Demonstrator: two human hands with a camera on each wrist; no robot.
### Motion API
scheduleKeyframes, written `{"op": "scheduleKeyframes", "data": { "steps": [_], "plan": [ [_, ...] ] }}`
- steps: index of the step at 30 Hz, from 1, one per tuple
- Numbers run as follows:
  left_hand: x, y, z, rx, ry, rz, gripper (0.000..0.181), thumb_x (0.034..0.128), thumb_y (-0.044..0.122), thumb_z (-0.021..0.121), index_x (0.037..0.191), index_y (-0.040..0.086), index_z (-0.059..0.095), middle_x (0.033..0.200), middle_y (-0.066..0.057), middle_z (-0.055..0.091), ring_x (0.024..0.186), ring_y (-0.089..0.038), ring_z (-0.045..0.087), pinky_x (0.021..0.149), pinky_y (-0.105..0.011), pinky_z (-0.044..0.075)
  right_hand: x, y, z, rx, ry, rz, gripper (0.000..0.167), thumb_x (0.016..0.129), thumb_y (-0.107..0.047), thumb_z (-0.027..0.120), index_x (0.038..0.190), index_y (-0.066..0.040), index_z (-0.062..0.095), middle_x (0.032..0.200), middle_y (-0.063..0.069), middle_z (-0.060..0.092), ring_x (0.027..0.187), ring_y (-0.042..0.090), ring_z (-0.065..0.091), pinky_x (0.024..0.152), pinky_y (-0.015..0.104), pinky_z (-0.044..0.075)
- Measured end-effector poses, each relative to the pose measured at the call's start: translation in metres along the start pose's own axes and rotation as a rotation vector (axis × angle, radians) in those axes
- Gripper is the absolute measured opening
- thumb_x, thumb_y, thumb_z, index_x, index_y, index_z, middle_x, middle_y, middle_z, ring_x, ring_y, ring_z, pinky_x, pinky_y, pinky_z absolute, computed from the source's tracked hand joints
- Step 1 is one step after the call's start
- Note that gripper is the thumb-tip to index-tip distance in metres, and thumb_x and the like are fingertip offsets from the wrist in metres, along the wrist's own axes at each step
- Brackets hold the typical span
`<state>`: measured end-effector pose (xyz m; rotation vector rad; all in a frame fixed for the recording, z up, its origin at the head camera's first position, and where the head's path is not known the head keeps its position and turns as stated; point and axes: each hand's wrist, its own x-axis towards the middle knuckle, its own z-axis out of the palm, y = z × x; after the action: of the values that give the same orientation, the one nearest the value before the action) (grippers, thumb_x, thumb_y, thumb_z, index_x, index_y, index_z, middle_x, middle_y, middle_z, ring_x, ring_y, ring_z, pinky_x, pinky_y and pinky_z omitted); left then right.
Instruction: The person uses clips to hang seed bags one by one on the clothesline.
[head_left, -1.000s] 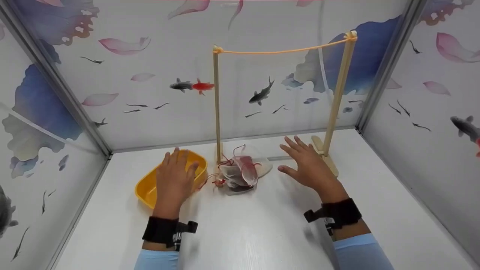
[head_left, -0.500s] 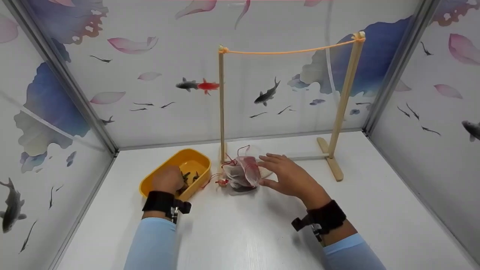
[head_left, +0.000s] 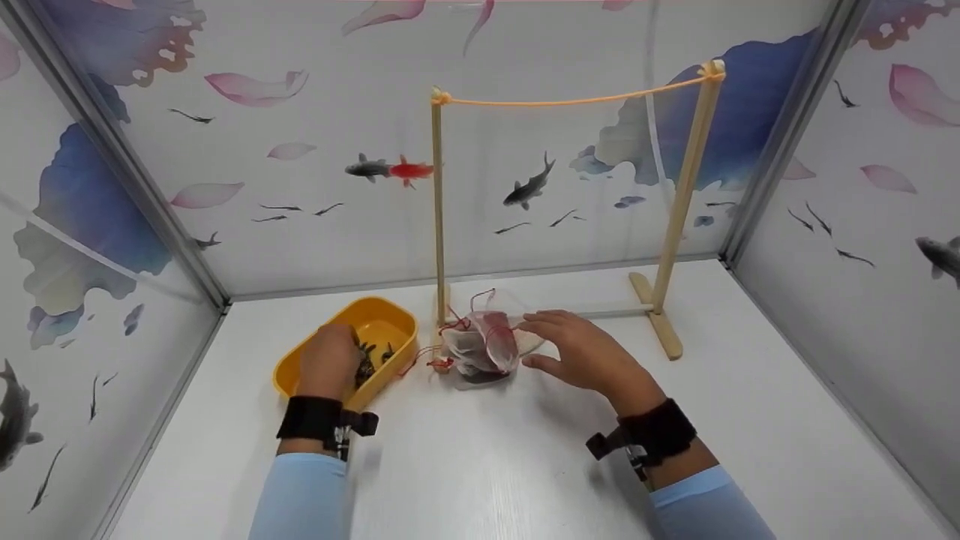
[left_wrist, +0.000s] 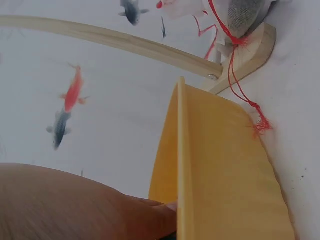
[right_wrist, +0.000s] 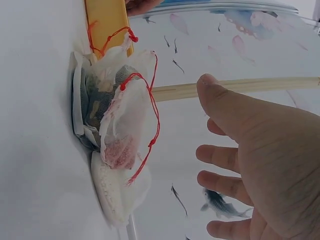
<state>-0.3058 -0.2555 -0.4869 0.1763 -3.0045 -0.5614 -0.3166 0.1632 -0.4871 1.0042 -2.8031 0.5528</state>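
Observation:
My left hand (head_left: pixel 328 360) reaches down into a yellow plastic box (head_left: pixel 375 304), its fingertips hidden inside. Close beside it in the box lie several small dark pieces (head_left: pixel 365 364), too small to name. The left wrist view shows part of that hand behind the box wall (left_wrist: pixel 225 165). To the right lies a pile of sheer drawstring pouches (head_left: pixel 480 349) with red cords and dark, reddish and pale contents. My right hand (head_left: pixel 585 349) hovers just right of the pile, fingers spread and holding nothing; the right wrist view shows the hand (right_wrist: pixel 270 155) apart from the pouches (right_wrist: pixel 122 125).
A wooden stand has a left post (head_left: pixel 438 210) behind the pouches, a right post (head_left: pixel 686 187) on a flat foot (head_left: pixel 664 326), and an orange cord (head_left: pixel 555 103) strung between the tops. Printed panels (head_left: pixel 315 247) enclose the white table (head_left: pixel 465 465) at the back and sides.
My left hand has gone from above the yellow box down into it. My right hand has moved left, closer to the pouches. The pouches and stand stay where they were.

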Motion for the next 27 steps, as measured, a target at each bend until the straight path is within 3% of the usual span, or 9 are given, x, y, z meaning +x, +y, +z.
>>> {"op": "scheduleKeyframes", "data": {
  "steps": [3, 5, 10, 13, 16, 21, 27],
  "plan": [
    [-0.001, 0.016, -0.006, -0.127, 0.049, -0.022, 0.024, 0.1125, 0.009, 0.068, 0.130, -0.004, 0.077, 0.128, -0.024, 0.079, 0.107, -0.039, 0.077, 0.093, -0.054, 0.064, -0.002, 0.002, -0.003, -0.002, 0.064, 0.031, 0.060, 0.107, -0.041, 0.082, 0.159, -0.015, 0.067, 0.162, 0.009, 0.068, 0.153, 0.034, 0.063, 0.125, 0.058, 0.053],
    [-0.003, 0.033, -0.008, -0.249, 0.084, -0.020, 0.030, 0.1139, 0.014, 0.069, 0.139, -0.001, 0.076, 0.136, -0.024, 0.077, 0.116, -0.040, 0.077, 0.098, -0.055, 0.065, -0.003, 0.002, -0.005, -0.006, 0.114, 0.050, 0.059, 0.106, -0.040, 0.082, 0.158, -0.015, 0.067, 0.159, 0.009, 0.070, 0.150, 0.034, 0.066, 0.122, 0.058, 0.055],
    [-0.017, 0.083, -0.001, -0.626, 0.123, 0.060, 0.026, 0.1112, 0.013, 0.074, 0.135, 0.003, 0.079, 0.120, -0.017, 0.081, 0.102, -0.029, 0.080, 0.087, -0.039, 0.069, -0.005, 0.001, -0.011, -0.004, 0.236, 0.060, 0.057, 0.105, -0.038, 0.084, 0.156, -0.016, 0.069, 0.151, 0.009, 0.076, 0.141, 0.033, 0.072, 0.115, 0.055, 0.060],
    [-0.028, 0.110, 0.009, -0.742, 0.120, 0.120, 0.025, 0.1083, 0.012, 0.079, 0.133, 0.007, 0.081, 0.111, -0.012, 0.083, 0.094, -0.023, 0.080, 0.080, -0.032, 0.068, -0.006, -0.003, -0.011, 0.021, 0.297, 0.032, 0.054, 0.105, -0.036, 0.084, 0.154, -0.016, 0.071, 0.146, 0.009, 0.078, 0.135, 0.032, 0.075, 0.111, 0.053, 0.063],
    [-0.036, 0.132, 0.020, -0.710, 0.152, 0.210, 0.028, 0.1062, 0.013, 0.081, 0.134, 0.007, 0.082, 0.111, -0.010, 0.084, 0.095, -0.022, 0.079, 0.083, -0.036, 0.069, -0.005, -0.010, -0.011, 0.078, 0.326, 0.026, 0.051, 0.107, -0.035, 0.081, 0.153, -0.015, 0.071, 0.139, 0.007, 0.081, 0.127, 0.030, 0.078, 0.105, 0.053, 0.065],
    [-0.047, 0.160, 0.039, -0.538, 0.254, 0.415, 0.031, 0.1043, 0.011, 0.083, 0.135, 0.004, 0.080, 0.119, -0.013, 0.083, 0.101, -0.023, 0.081, 0.091, -0.037, 0.070, -0.001, -0.025, -0.008, 0.266, 0.290, 0.071, 0.046, 0.113, -0.034, 0.073, 0.153, -0.012, 0.070, 0.133, 0.008, 0.081, 0.117, 0.028, 0.080, 0.096, 0.050, 0.068],
    [-0.051, 0.177, 0.054, -0.451, 0.369, 0.594, 0.028, 0.1017, 0.012, 0.087, 0.128, 0.003, 0.082, 0.112, -0.010, 0.084, 0.095, -0.020, 0.082, 0.084, -0.033, 0.069, 0.002, -0.031, -0.006, 0.432, 0.263, 0.083, 0.047, 0.113, -0.034, 0.072, 0.152, -0.007, 0.071, 0.144, 0.015, 0.078, 0.122, 0.031, 0.081, 0.089, 0.042, 0.070]
  ]
}}
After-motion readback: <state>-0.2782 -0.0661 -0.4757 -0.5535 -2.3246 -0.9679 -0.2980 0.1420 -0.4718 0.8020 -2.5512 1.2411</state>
